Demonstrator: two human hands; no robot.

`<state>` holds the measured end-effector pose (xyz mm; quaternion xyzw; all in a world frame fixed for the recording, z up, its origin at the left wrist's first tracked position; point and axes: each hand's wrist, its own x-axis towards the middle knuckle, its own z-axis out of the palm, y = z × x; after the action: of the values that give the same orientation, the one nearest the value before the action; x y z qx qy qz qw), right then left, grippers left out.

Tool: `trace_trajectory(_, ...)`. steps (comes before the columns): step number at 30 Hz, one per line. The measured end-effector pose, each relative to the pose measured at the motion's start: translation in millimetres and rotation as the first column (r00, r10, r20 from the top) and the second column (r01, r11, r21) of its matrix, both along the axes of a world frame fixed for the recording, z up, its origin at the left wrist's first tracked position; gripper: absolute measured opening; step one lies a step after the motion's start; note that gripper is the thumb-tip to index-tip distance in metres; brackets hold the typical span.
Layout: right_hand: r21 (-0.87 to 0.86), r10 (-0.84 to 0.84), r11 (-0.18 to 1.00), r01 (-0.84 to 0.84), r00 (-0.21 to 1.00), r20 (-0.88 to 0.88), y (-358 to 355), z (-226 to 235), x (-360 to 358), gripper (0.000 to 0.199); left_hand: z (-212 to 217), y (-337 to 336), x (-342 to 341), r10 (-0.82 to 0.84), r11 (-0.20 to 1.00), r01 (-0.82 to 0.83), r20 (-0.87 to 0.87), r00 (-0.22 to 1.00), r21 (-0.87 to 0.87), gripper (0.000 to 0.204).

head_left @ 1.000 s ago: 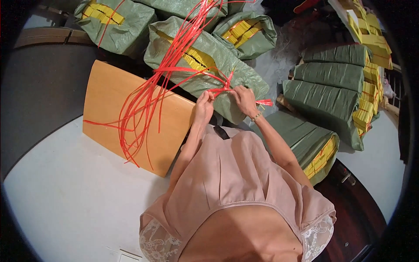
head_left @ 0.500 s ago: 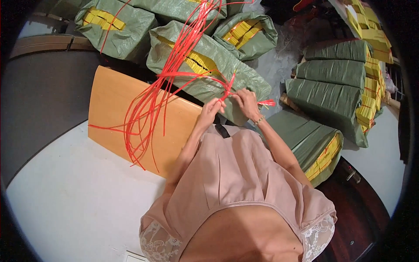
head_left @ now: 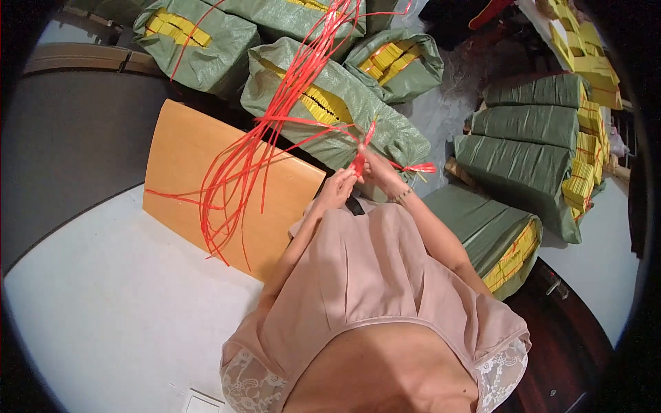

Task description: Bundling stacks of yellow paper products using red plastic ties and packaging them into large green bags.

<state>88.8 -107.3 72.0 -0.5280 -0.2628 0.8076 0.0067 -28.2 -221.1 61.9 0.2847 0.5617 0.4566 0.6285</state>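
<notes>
The person's left hand (head_left: pixel 336 189) and right hand (head_left: pixel 380 172) meet in front of the pink garment (head_left: pixel 385 268), just short of a green woven sack (head_left: pixel 396 134). Between them is a red ribbon (head_left: pixel 357 165). The left grip pinches it between thumb and fingers; the right grip is closed against the same ribbon from the other side, though some of its fingers are hidden. A short end of ribbon stands up above the right fingertips, and a frayed tail (head_left: pixel 421 168) sticks out to the right, past the wrist with the beaded bracelet (head_left: pixel 403 195).

A long bundle of red strands (head_left: pixel 296 82) hangs across the sack's open mouth — yellow packets (head_left: pixel 325 105) show inside — and its loops spread over a tan board (head_left: pixel 289 206) to the left of the hands. The board tilts above a white surface (head_left: pixel 103 275), beside a dark grey panel (head_left: pixel 76 151).

Behind lie more green sacks with yellow contents, one at the upper left (head_left: pixel 224 58) and a smaller one (head_left: pixel 425 74) to the right. A row of filled green bundles (head_left: pixel 513 151) stands at the far right, yellow ends outward, and another green bundle (head_left: pixel 475 217) lies near the right forearm.
</notes>
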Motion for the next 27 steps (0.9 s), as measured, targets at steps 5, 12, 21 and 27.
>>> trace_trajectory(5, 0.261, 0.237, 0.932, -0.250, 0.968, 0.079, -6.4, -7.5, 11.6, 0.020, 21.2, -6.6, -9.1, -0.081, 0.920, 0.227, -0.409, 0.909, 0.321, 0.014)
trace_trajectory(12, 0.879, 0.276, 0.432, -0.202, 0.957, 0.084, -53.4, 39.4, 33.6, 0.006, 21.4, -19.1, -15.3, -0.073, 0.925, 0.201, -0.367, 0.927, 0.323, 0.040)
trace_trajectory(21, 0.912, 0.839, 0.329, -0.246, 0.518, -0.163, -70.5, 58.3, 38.1, 0.012, 45.0, -5.1, 16.1, 0.179, 0.979, -0.146, 0.259, 0.949, -0.141, 0.041)
trace_trajectory(27, 0.605, 0.696, 0.691, -0.395, 0.590, -0.410, -67.1, 64.3, 35.4, 0.019, 124.8, -44.1, -6.1, 0.542, 0.754, -0.657, 0.569, 0.618, -0.005, 0.031)
